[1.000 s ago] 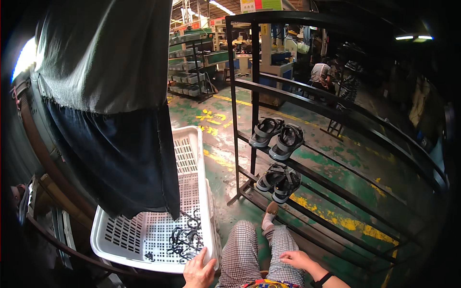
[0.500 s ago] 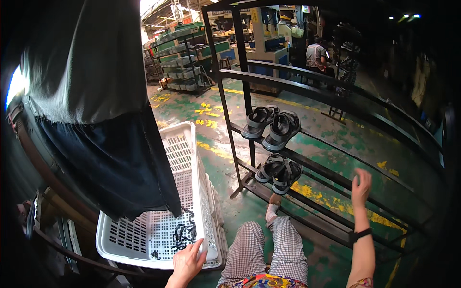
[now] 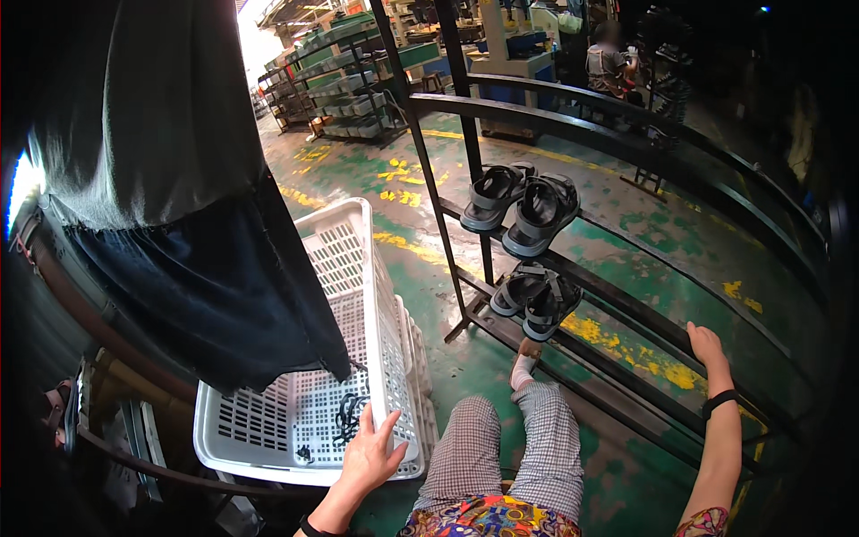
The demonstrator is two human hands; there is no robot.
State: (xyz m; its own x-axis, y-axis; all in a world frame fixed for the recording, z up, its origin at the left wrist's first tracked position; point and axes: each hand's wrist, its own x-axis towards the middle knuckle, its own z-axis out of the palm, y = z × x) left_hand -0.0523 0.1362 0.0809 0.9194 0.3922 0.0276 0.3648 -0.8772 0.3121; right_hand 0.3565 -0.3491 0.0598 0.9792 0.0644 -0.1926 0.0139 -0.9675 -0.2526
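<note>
My left hand [image 3: 370, 455] is at the near right corner of a white plastic basket [image 3: 268, 473], fingers spread and holding nothing; whether it touches the rim I cannot tell. Inside the basket lie a few dark strap-like pieces [image 3: 347, 421]. My right hand [image 3: 710, 345] reaches to a bar of the black metal rack [image 3: 626, 315]. Its fingers are mostly hidden, so their grip is unclear. A pair of grey-black sandals [image 3: 541, 215] sits on one rack level, with another pair of sandals [image 3: 548, 302] on the level below.
A dark cloth [image 3: 188, 277] hangs at the left, partly over the basket. More white baskets [image 3: 413, 367] are stacked under it. Green floor [image 3: 394, 268] with worn yellow markings spreads beyond. Farther back are shelves of bins [image 3: 344, 98] and a seated person [image 3: 608, 67].
My left hand has opened wider at the basket's corner. My right hand has moved right, toward the rack bar, and its fingers show less. The whole view has shifted slightly.
</note>
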